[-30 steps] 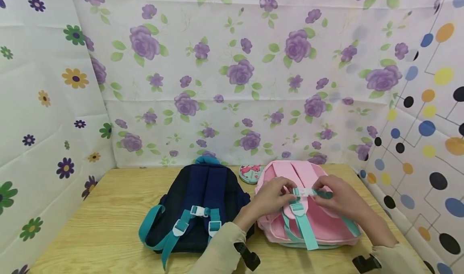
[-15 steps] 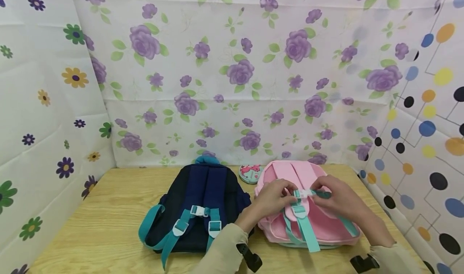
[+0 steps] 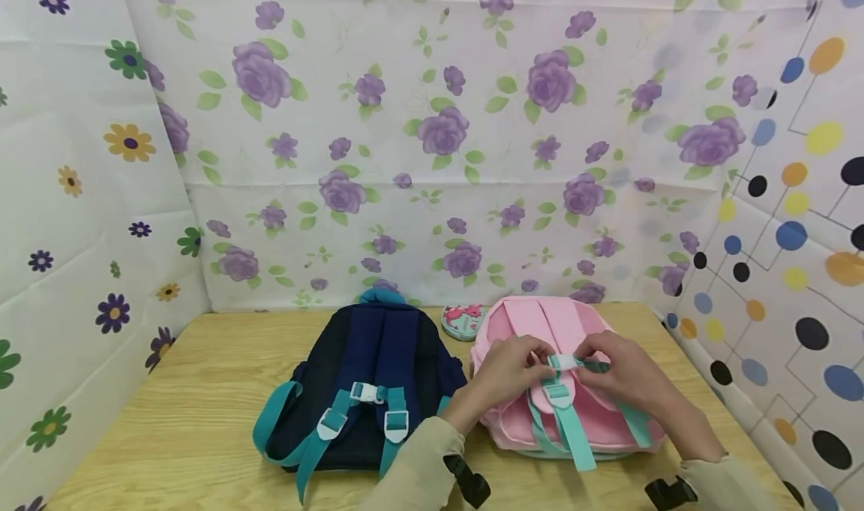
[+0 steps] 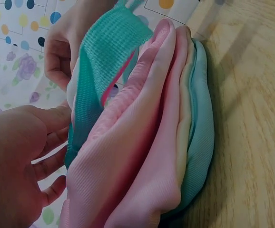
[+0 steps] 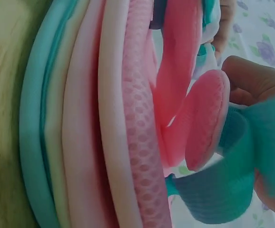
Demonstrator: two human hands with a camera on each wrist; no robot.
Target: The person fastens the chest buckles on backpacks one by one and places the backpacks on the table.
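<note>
A pink backpack (image 3: 601,421) with mint-green straps lies on its front on the table, its shoulder straps facing up. Across those straps runs a white chest buckle (image 3: 565,362), its two halves together. My left hand (image 3: 508,372) pinches the buckle's left end and the teal webbing there. From the other side my right hand (image 3: 621,368) pinches the buckle's right end beside a loop of teal strap. In the left wrist view a mint strap (image 4: 111,52) stands up in front of the fingers. The right wrist view shows a teal strap (image 5: 218,190) looping under the right hand.
To the left lies a navy backpack (image 3: 358,353) with teal straps and its own white chest buckle (image 3: 367,393) fastened. A small round mint-and-pink pouch (image 3: 463,322) sits behind, between the bags. Patterned cloth walls enclose the wooden table (image 3: 182,406).
Both hands keep hold at the chest buckle with only slight shifts. The head view has turned slightly, so the scene sits a little further left.
</note>
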